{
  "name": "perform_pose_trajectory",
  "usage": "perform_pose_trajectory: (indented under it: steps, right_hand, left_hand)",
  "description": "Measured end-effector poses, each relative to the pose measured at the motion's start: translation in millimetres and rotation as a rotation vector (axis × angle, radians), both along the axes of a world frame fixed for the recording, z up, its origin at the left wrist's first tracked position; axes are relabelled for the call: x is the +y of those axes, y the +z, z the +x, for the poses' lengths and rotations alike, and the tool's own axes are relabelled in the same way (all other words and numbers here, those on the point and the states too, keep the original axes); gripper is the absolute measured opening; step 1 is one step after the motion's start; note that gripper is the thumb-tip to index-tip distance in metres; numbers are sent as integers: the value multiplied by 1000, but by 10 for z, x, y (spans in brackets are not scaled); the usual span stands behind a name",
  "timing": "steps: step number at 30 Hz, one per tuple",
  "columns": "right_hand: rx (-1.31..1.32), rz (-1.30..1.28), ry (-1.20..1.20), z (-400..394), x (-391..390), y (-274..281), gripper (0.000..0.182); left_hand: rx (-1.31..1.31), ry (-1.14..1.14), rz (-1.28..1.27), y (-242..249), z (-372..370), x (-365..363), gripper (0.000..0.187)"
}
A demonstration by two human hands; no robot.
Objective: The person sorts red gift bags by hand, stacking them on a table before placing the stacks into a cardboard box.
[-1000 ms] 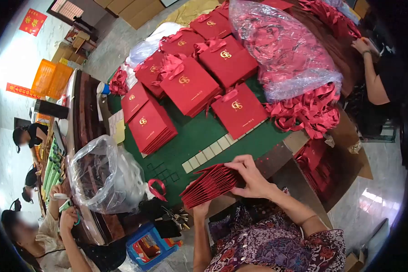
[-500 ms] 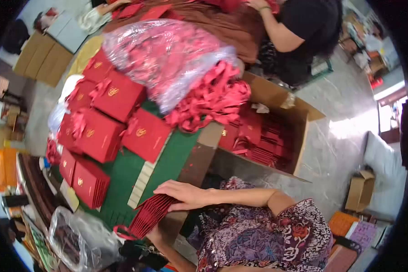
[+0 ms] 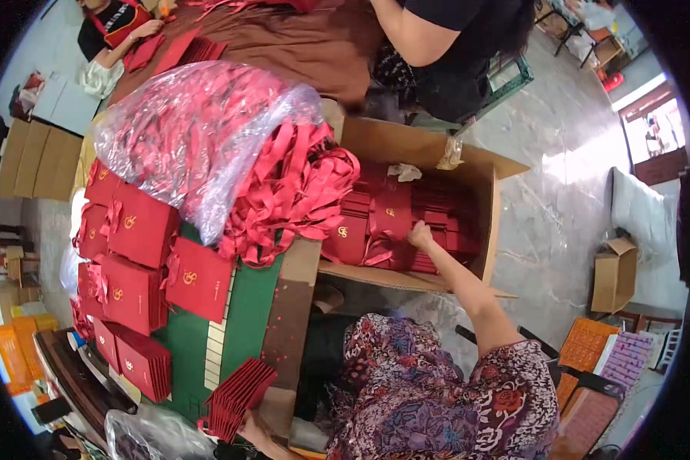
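My left hand (image 3: 253, 428) is closed around the lower edge of a fanned stack of red paper gift bags (image 3: 241, 391) at the table's front edge. My right hand (image 3: 419, 234) reaches down into an open cardboard box (image 3: 509, 165), its fingers bunched at the edge of a red gift bag (image 3: 392, 208) with a gold emblem; the fingertips are partly hidden. More red bags (image 3: 345, 234) lie packed around it. On the table, several upright red bags with ribbon handles (image 3: 136, 295) stand in groups left of a heap of loose red ribbons (image 3: 295, 192).
A clear plastic sack of red ribbons (image 3: 199, 123) covers the table's far part. A pale ruler-like strip (image 3: 215, 349) lies on the green mat (image 3: 188, 337). Crumpled clear plastic (image 3: 153, 433) is at lower left. Two other people work at a brown-covered table (image 3: 284, 61).
My right hand has left the stack of bags and moved right into the cardboard box. My left hand keeps the stack. The view has turned toward the box.
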State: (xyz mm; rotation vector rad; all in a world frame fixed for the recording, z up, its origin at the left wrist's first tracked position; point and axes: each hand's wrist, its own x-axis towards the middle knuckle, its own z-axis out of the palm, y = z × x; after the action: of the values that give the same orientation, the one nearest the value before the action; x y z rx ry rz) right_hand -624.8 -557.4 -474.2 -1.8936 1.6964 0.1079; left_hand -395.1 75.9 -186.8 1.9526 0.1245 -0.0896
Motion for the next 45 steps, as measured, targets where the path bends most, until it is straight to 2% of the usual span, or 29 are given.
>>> perform_pose_trajectory:
  steps: [1,2,4,5,8,10,11,13,17,19,20,22,25,27,30,33,35,36,38,39,40,41,42,43,44,45]
  right_hand:
    - [42,214,-29,30,7,-465,22]
    - [44,222,-38,-47,46,-397,22]
    - [-464,278,424,-173,144,-19,10]
    - [-466,282,412,-159,191,38,10]
    - [-600,551,-319,112,304,142,15]
    - [-666,708,-809,285,333,247,20]
    - [-670,709,-814,321,333,322,20]
    - [-658,720,-892,338,333,372,20]
    - [-610,632,-808,369,314,238,20]
    - [-429,368,-456,314,293,371,32]
    - [-429,367,-458,296,270,431,32]
    - [-180,271,-191,246,200,472,47]
    - [-44,232,-53,214,188,791,55]
    - [-34,243,-55,241,191,827,56]
    - [-34,227,-33,129,180,636,57]
    - [-20,214,-57,103,144,646,54]
    - [-224,162,-159,105,139,698,48]
    - [-225,155,-246,129,133,825,40]
    - [-333,-56,-389,177,212,1133,33]
    - [-462,-181,-358,121,213,1183,30]
    - [-597,-297,-320,64,216,1203,28]
    - [-719,-353,-275,65,299,1504,23]
    - [-730,-575,-196,106,380,1771,18]
    - [-764,-541,-175,84,448,2020,16]
    - [-780,-456,-175,30,512,2205,22]
    - [-750,-493,-168,-53,530,2205,33]
  left_hand:
    - [37,20,-148,126,-46,-131,49]
    - [77,40,-294,203,-75,-205,42]
    - [84,83,-228,205,-84,-174,44]
    - [88,134,-169,212,-80,-159,46]
    - [40,37,-146,409,-111,-377,48]
    - [73,92,-133,395,-84,-352,52]
    - [106,155,-122,377,-73,-330,56]
    - [81,93,-143,329,-76,-275,55]
    - [48,-56,-243,415,-104,-416,55]
    - [59,-36,-245,338,-89,-303,55]
    - [74,-16,-245,301,-86,-245,55]
    - [86,5,-204,377,-99,-342,57]
    - [144,27,-122,337,-53,-186,59]
    - [193,30,-81,301,-46,-91,60]
    - [113,101,-177,400,-99,-384,62]
    - [22,23,-196,473,-127,-492,65]
    - [103,58,-153,386,-115,-365,64]
    - [94,71,-153,345,-94,-327,64]
    - [8,-26,-49,306,-73,-253,64]
    - [-59,-44,-166,351,-88,-432,57]
    - [9,-31,-119,207,-55,-226,51]
    - [73,-4,-69,-16,-30,60,45]
    - [-43,21,-27,-106,-17,-29,37]
    - [18,68,-86,-31,-42,-143,37]
    - [-51,9,-41,371,-101,-584,40]
    - [-92,-51,-15,2,-57,-224,46]
